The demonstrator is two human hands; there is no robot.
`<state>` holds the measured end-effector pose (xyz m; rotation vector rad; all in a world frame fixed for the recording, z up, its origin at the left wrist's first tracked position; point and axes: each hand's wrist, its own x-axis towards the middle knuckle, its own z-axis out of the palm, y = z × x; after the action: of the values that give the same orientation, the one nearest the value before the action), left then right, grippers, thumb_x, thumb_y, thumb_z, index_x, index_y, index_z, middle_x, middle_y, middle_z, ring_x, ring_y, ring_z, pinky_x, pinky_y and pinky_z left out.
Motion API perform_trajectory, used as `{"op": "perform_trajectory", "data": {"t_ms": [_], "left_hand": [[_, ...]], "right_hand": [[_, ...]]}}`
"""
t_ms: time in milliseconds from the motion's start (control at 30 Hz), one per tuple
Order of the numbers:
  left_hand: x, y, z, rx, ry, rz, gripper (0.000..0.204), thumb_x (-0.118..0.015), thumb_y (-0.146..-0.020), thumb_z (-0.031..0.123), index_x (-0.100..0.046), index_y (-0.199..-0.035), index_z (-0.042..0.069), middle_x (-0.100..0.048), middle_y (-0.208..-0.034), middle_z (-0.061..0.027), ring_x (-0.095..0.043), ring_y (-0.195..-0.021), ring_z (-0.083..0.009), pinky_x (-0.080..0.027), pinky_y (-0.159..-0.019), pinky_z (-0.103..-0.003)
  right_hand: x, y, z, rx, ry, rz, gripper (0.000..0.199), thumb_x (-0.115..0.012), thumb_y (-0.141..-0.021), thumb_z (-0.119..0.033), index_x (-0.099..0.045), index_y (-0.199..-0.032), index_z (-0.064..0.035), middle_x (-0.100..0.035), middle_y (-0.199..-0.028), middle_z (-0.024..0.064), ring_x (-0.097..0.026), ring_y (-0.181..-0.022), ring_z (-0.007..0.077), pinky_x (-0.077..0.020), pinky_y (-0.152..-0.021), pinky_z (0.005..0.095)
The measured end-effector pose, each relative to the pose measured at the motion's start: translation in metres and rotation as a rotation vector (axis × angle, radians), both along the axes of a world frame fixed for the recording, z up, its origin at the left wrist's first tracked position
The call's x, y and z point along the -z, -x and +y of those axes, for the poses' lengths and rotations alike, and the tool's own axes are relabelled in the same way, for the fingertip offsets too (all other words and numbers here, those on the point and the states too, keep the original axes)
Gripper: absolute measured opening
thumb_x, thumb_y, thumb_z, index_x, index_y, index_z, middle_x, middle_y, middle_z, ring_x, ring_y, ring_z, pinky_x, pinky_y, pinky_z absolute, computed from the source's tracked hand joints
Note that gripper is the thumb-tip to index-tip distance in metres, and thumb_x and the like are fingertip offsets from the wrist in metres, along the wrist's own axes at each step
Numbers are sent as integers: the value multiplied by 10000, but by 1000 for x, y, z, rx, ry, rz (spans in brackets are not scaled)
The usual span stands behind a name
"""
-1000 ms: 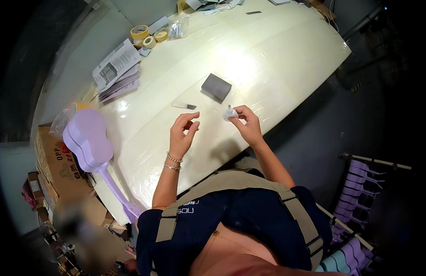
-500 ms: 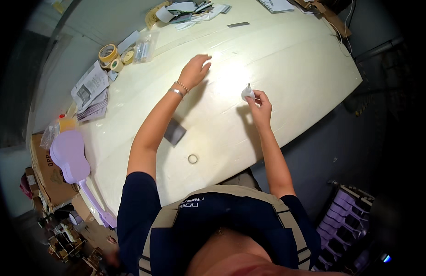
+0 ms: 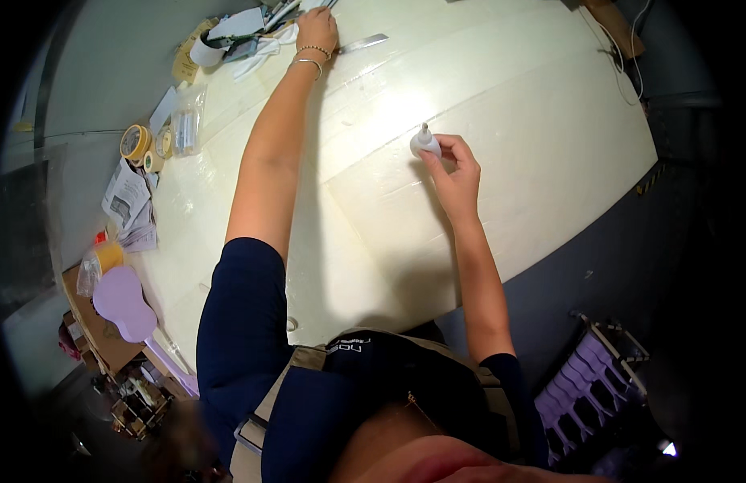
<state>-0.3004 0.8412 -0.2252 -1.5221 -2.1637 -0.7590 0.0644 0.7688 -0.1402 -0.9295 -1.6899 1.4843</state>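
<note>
1. Right hand (image 3: 457, 173): raised over the middle of the table (image 3: 502, 121), grip closed around a small white squeeze bottle (image 3: 424, 142); the bottle stands upright with its nozzle pointing to the far side, held just above the pale surface.
2. Left hand (image 3: 317, 28): arm stretched to the far left part of the table, hand lying among loose items there; bracelets (image 3: 307, 58) at the wrist. Whether its fingers clasp anything cannot be told.
3. Flat metal strip (image 3: 361, 43): lying on the table just right of the left hand.
4. White cloth and mixed small tools (image 3: 256, 40): cluster at the far left corner, beside the left hand.
5. Tape rolls (image 3: 144, 145): yellowish, at the left table edge, with a clear plastic bag (image 3: 186, 125) next to them.
6. Printed paper sheets (image 3: 130, 205): stacked on the left edge, nearer than the tape.
7. Lilac foam cut-out (image 3: 122, 302): resting on a cardboard box off the near left edge.
8. Rack of lilac pieces (image 3: 586, 378): on the floor, near right.
</note>
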Motion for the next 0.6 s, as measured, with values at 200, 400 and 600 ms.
{"op": "perform_trajectory", "data": {"t_ms": [200,400,600], "left_hand": [[-30,-21,-33,94,61,-122,271,-527,-803,197,-583,-1015,38,-541,-1094,-129,-505,-990,-299,-401,-863,-362],[-26,-25,-35,100,332,-2,309,-524,-805,204,-552,-1113,181,-349,-1298,-143,-344,-1187,-335,-325,-973,-384],[-10,-19,-1,-112,278,-3,271,-520,-738,129,-584,-996,77,-462,-1187,-109,-467,-992,-304,-392,-860,-377]], "right_hand": [[-16,13,0,-64,62,51,182,-637,-772,-129,-576,-908,-24,-593,-873,26,-545,-815,122,-422,-778,258],[-16,18,-12,-91,85,55,162,-643,-740,-109,-582,-866,-27,-586,-841,33,-551,-784,133,-430,-744,269],[-10,11,-12,-84,101,54,134,-622,-745,-53,-573,-866,-27,-566,-848,15,-526,-780,116,-418,-741,251]]}}
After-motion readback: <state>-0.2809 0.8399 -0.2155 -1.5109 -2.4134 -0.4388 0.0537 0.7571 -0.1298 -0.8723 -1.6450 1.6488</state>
